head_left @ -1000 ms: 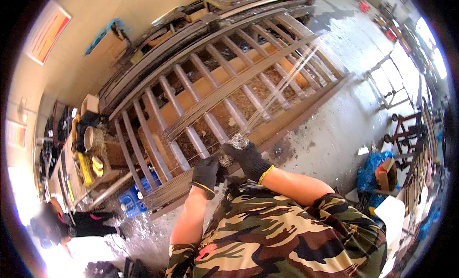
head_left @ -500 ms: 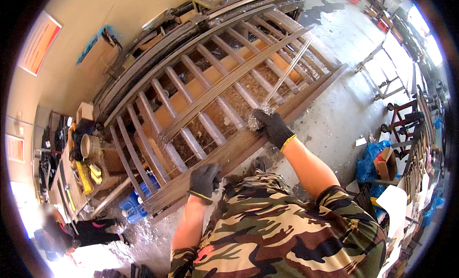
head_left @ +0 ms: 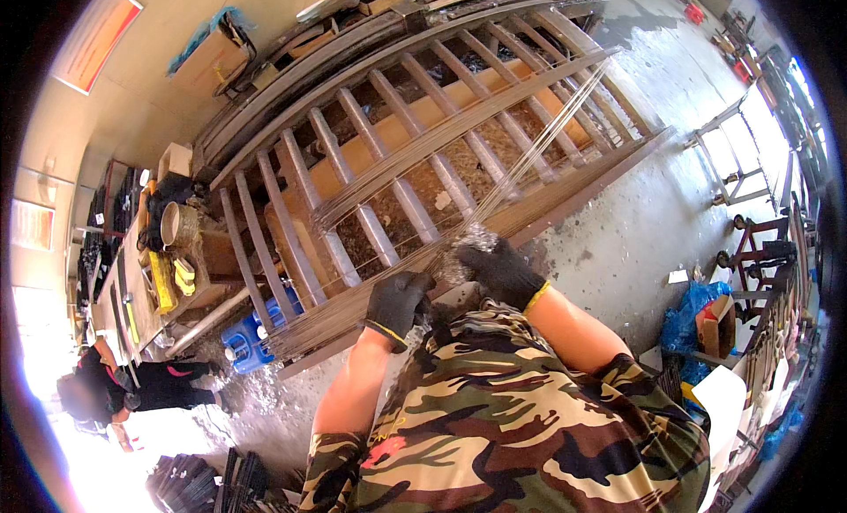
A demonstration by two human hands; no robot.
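Note:
Both my hands wear black gloves. My right hand [head_left: 498, 270] is closed around a few thin steel rods [head_left: 538, 151] that run up and to the right over a big slatted metal frame [head_left: 291, 204] lying on the floor. My left hand [head_left: 397, 303] curls around the near part of the same thin rods, just above a thick bundle of rods [head_left: 322, 323] lying along the frame's near edge. A second long bundle [head_left: 423, 147] lies diagonally across the slats. Camouflage sleeves cover my upper arms.
A blue plastic container [head_left: 251, 341] sits by the frame's lower left corner. A cluttered workbench [head_left: 132, 275] runs along the left wall, with a person in black [head_left: 132, 389] crouched beside it. Metal stands [head_left: 732, 160] and a blue bag [head_left: 697, 314] are on the right.
My right hand reached out over the frame half a second ago and has drawn back toward me with the thin rods. My left hand has risen slightly to meet them.

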